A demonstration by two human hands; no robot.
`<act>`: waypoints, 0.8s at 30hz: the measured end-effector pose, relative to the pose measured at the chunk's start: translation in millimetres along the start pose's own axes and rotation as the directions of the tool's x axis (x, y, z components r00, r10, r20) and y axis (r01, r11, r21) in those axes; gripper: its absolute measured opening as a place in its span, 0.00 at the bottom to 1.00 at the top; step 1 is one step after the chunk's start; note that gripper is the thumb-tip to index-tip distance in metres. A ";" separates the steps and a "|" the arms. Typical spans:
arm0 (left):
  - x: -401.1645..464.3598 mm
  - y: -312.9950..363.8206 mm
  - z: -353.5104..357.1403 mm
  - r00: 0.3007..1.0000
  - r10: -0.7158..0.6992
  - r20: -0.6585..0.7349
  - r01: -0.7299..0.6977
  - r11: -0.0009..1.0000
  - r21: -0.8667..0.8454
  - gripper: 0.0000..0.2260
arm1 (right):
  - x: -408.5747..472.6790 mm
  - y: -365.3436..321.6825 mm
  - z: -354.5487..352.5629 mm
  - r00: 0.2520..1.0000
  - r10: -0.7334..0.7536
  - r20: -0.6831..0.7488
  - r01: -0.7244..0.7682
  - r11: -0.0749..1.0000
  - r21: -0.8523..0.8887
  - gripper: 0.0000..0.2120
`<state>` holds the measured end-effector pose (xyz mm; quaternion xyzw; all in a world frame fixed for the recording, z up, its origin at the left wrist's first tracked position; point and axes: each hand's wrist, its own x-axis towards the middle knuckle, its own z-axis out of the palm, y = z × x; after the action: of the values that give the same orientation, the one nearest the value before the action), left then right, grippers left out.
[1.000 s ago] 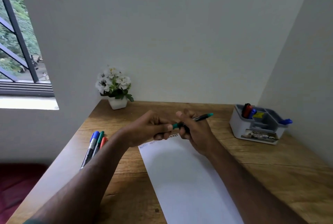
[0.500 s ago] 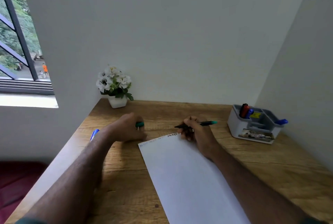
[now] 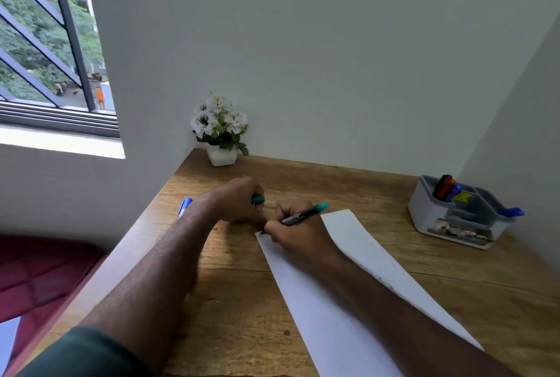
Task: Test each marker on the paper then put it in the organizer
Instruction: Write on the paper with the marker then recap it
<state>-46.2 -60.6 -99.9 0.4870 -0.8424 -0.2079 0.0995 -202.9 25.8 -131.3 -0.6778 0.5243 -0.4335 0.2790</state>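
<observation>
My right hand (image 3: 295,229) grips a black marker with a green end (image 3: 304,214), tip down at the far left corner of the white paper (image 3: 363,279). My left hand (image 3: 242,202) rests on the wooden desk beside that corner and holds the green cap (image 3: 258,198) between curled fingers. A grey organizer (image 3: 436,219) stands at the right with red, black and blue markers (image 3: 445,188) in it and a blue marker (image 3: 512,212) sticking out on its right side. Behind my left forearm a blue marker tip (image 3: 185,206) shows; other markers there are hidden.
A white pot of white flowers (image 3: 220,131) stands in the back left corner of the desk (image 3: 242,301). Walls close the desk at the back and right. A window is at the left, and a red cushion (image 3: 39,273) lies below the desk's left edge.
The cap has come off into my left hand, which moved left down onto the desk. My right hand brought the marker down and leftward to the paper's far left corner.
</observation>
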 end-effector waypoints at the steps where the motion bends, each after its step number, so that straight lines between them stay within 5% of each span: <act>1: 0.9 -2.4 -0.1 1.000 -0.004 -0.001 0.004 1.000 -0.002 0.11 | -2.0 3.8 1.9 1.000 0.024 -0.004 -0.024 1.000 0.009 0.12; 8: 2.0 -10.9 -4.2 0.997 -0.009 0.076 0.012 0.999 -0.032 0.17 | -5.2 -0.5 -0.7 0.999 0.050 0.009 -0.050 0.993 0.105 0.10; 24: 3.3 -11.2 -4.1 0.993 -0.026 0.116 0.032 0.998 -0.050 0.14 | -2.5 7.5 3.5 1.000 0.002 0.014 -0.002 1.000 0.002 0.13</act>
<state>-37.6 -69.4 -101.4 0.4836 -0.8339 -0.2590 0.0604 -203.6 25.7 -139.9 -0.6800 0.5224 -0.4292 0.2836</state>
